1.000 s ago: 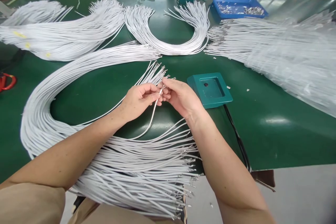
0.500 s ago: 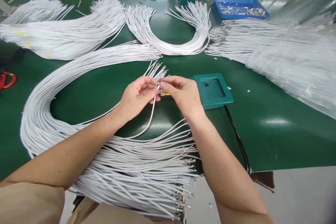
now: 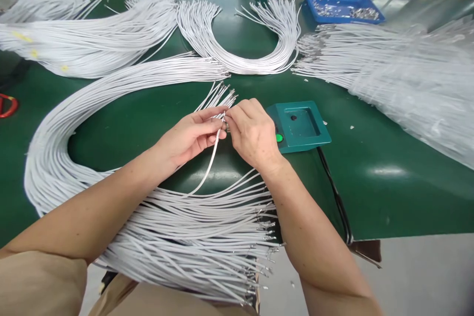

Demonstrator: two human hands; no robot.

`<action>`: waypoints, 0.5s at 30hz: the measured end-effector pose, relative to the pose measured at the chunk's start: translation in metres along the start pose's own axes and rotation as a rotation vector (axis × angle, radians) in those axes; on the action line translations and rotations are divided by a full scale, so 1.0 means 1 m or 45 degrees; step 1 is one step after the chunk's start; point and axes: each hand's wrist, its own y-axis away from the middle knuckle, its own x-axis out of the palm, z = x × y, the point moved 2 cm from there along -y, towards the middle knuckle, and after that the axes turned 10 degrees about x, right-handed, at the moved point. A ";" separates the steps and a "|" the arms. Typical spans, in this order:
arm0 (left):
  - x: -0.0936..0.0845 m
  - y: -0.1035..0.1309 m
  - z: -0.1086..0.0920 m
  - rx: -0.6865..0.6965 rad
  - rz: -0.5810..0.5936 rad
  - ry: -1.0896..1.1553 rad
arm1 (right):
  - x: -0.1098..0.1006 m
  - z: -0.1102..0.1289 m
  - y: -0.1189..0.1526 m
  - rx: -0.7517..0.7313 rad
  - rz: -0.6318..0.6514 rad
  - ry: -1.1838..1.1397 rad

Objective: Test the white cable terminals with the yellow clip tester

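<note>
Between my fingertips, above the green table, is the end of a white cable [image 3: 210, 165]. My left hand [image 3: 194, 133] pinches it from the left, thumb against forefinger. My right hand [image 3: 252, 131] closes on the same cable end from the right, its fingers bent downward. The small tip where the fingers meet is mostly covered. Just behind my hands lie several cable ends [image 3: 224, 93] with metal terminals. Below my forearms a thick bundle of white cables [image 3: 200, 237] spreads out, its terminals by the table's front edge. It curves round on the left.
Right of my hands sits a green device [image 3: 301, 126] with a lit green button and a black cord [image 3: 335, 195]. A blue tray [image 3: 344, 5] of small metal parts stands at the back. More cable bundles [image 3: 252, 61] lie behind. Red-handled scissors [image 3: 8, 105] are far left.
My right hand has turned over, its back now facing up, uncovering the device's green button. My left fingers have straightened somewhat. The cable end stays between both hands.
</note>
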 end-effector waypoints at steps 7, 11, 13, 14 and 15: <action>-0.008 -0.009 0.004 0.223 -0.046 -0.605 | -0.010 -0.023 -0.001 0.053 0.245 0.458; -0.009 -0.010 0.007 0.272 0.009 -0.787 | -0.012 -0.028 -0.001 0.065 0.324 0.491; -0.009 -0.010 0.009 0.270 0.019 -0.825 | -0.013 -0.028 0.000 0.041 0.344 0.495; -0.009 -0.010 0.010 0.267 0.025 -0.833 | -0.013 -0.027 0.000 0.021 0.353 0.512; -0.009 -0.011 0.011 0.266 0.032 -0.836 | -0.012 -0.026 0.000 -0.002 0.360 0.537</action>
